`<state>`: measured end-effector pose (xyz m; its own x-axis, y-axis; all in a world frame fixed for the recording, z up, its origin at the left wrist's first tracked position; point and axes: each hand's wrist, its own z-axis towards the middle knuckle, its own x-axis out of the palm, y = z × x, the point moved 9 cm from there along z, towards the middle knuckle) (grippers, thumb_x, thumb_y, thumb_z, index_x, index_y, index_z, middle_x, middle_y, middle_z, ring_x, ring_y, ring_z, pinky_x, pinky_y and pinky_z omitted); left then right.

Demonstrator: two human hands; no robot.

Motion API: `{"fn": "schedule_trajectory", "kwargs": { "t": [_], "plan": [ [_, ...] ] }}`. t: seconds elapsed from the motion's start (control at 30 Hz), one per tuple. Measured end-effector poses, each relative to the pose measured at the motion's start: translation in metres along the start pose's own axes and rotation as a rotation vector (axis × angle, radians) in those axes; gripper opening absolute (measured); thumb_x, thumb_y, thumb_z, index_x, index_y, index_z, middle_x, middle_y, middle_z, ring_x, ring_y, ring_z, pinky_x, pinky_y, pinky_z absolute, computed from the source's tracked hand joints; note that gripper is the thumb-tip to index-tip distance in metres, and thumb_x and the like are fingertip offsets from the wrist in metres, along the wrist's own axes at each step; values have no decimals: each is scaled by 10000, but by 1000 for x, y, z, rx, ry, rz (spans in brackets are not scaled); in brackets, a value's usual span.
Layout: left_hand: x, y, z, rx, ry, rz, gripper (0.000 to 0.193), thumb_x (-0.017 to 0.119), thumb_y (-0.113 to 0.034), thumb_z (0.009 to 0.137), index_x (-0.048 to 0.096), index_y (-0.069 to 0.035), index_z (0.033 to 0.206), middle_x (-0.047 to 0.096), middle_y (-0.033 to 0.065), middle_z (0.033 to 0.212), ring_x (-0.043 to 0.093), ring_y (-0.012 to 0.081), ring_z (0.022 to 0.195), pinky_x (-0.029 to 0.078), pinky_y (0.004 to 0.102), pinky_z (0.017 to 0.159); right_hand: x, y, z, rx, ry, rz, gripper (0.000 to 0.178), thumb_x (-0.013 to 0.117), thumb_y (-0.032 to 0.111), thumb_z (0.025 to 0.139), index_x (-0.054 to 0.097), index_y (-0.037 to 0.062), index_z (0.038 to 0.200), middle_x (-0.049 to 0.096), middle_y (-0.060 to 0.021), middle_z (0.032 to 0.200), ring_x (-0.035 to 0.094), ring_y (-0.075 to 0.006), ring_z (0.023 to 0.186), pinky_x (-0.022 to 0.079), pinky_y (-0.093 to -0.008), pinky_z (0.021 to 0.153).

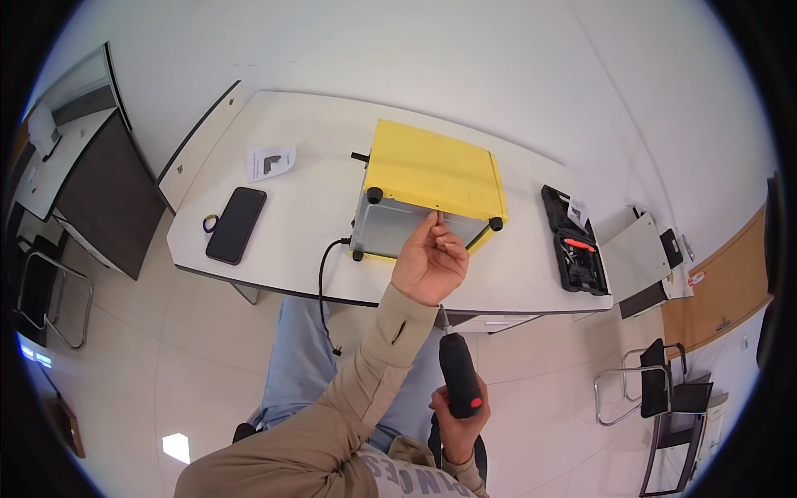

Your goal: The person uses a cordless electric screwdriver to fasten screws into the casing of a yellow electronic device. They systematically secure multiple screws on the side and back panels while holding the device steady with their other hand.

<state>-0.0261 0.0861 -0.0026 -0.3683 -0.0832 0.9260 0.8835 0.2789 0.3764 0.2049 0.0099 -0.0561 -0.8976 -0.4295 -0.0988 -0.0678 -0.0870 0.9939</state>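
A yellow box-shaped appliance [432, 166] lies on the table, its grey underside [398, 224] and black feet facing me. My left hand [433, 261] reaches to the edge where the yellow panel meets that underside. Thumb and forefinger are pinched together there; whatever they hold, if anything, is too small to make out. Lower down, close to my lap, my right hand [462, 427] grips a black electric screwdriver [458, 372] with a red button. Its thin metal shaft points up toward my left wrist. Part of the underside is hidden behind my left hand.
The appliance's black power cord [321, 286] hangs over the table's front edge. To the left lie a phone [237, 225], a small ring-shaped roll [210, 223] and a printed leaflet [271, 163]. An open black tool case [579, 264] lies at the right. A chair [654, 378] stands beyond.
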Motion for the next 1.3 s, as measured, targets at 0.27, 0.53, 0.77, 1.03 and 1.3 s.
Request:
{"fn": "schedule_trajectory", "kwargs": {
  "t": [0.27, 0.53, 0.77, 1.03, 1.3],
  "plan": [
    [0, -1, -4, -8, -13, -8, 96, 640, -183, 953, 679, -98, 935, 533, -62, 702, 502, 79, 644, 467, 227, 613, 7, 5, -8, -5, 17, 24, 618, 783, -40, 739, 499, -54, 1288, 674, -101, 842, 638, -113, 756, 538, -258, 656],
    [4, 0, 1, -21, 27, -26, 124, 618, -188, 964, 668, -92, 903, 542, -59, 690, 512, 83, 644, 475, 231, 617, 4, 10, -8, -47, 25, -43, 587, 747, -68, 751, 496, -43, 1281, 665, -98, 847, 630, -125, 707, 543, -267, 618],
    [7, 6, 9, -165, 81, -98, 151, 626, -122, 931, 610, -64, 793, 557, -4, 664, 537, 120, 658, 493, 273, 652, 0, 13, -11, -167, 23, -203, 619, 809, 35, 754, 530, 5, 1306, 697, -105, 948, 664, -122, 851, 548, -284, 739],
    [-8, -18, 27, -371, 62, -72, 56, 655, -119, 877, 660, -116, 932, 536, -24, 783, 498, 161, 887, 331, 303, 651, -12, 37, -21, -161, 34, -243, 632, 763, 163, 792, 491, 73, 1356, 672, -180, 1028, 676, -358, 884, 529, -380, 770],
    [8, -24, 40, -196, 76, -212, 43, 577, -43, 903, 551, -41, 869, 395, 25, 729, 432, 167, 736, 350, 340, 727, -20, 31, -47, -176, -48, -190, 633, 751, 113, 785, 470, 43, 1349, 665, -201, 1037, 676, -372, 875, 535, -380, 769]
  ]
}}
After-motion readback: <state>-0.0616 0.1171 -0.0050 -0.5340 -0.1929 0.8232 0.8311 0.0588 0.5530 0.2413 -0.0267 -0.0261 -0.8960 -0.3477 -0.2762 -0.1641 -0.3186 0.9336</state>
